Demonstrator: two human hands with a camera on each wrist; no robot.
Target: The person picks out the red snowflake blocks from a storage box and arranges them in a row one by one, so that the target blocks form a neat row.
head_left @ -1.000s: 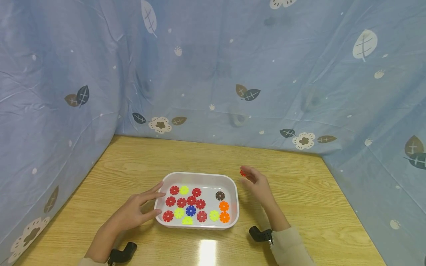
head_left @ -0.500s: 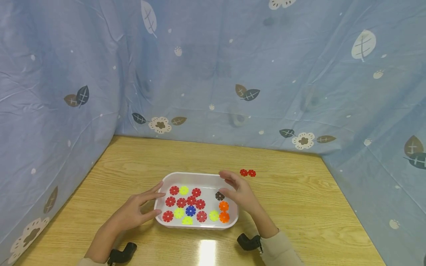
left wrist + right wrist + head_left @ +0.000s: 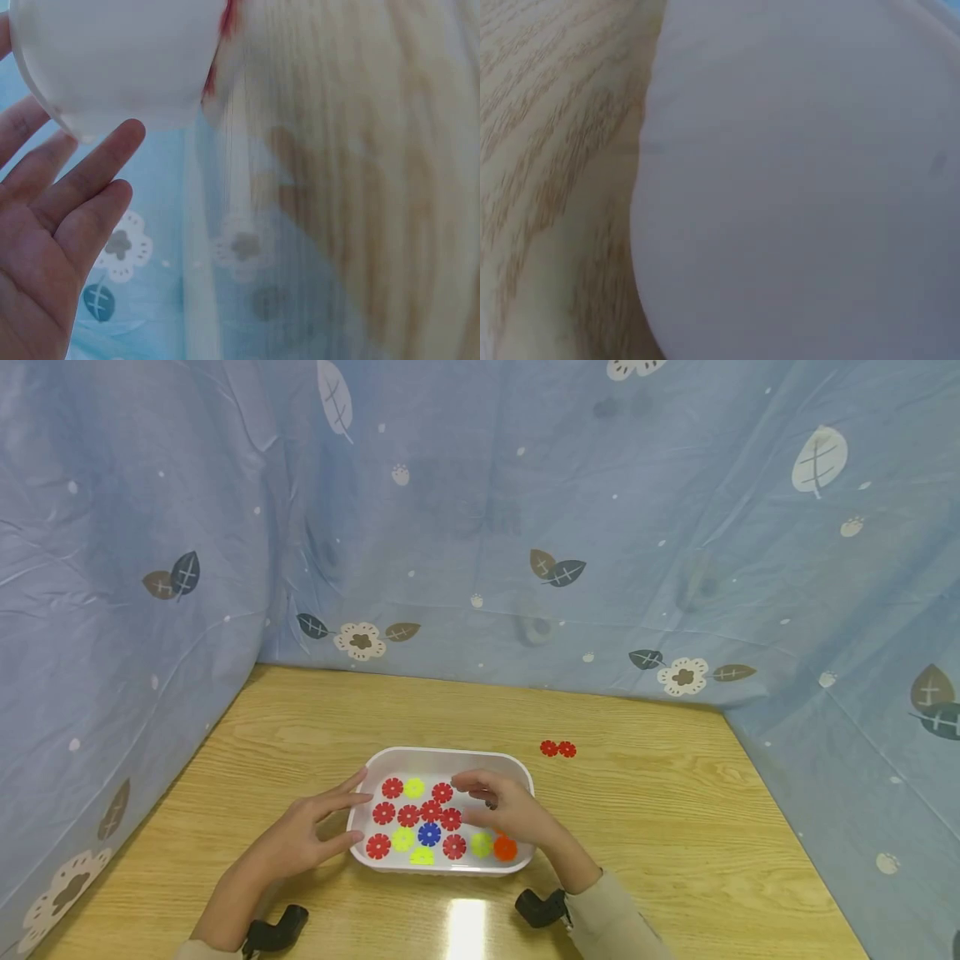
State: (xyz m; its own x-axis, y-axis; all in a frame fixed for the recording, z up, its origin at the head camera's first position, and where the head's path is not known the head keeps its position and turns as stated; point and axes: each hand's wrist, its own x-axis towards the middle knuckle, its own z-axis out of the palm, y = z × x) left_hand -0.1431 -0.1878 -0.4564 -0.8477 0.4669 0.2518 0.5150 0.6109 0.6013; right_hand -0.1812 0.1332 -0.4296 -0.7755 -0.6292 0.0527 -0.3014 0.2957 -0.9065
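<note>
A white plastic tray holds flat snowflake discs, among them several red ones, yellow ones, a blue one and an orange one. My left hand rests its extended fingers against the tray's left rim; in the left wrist view that hand touches the tray's wall. Over the tray's right half hovers my right hand, fingers loosely bent, no disc visible between them. It covers the brown disc and part of the orange pair. The right wrist view shows only the tray's side.
Two red discs lie side by side on the wooden table, behind and right of the tray. A blue patterned curtain encloses the table at the back and sides. Black wrist cameras sit on both forearms.
My right hand has let go of a red disc beside another on the table, then moved left and down over the tray. The left hand stays at the rim.
</note>
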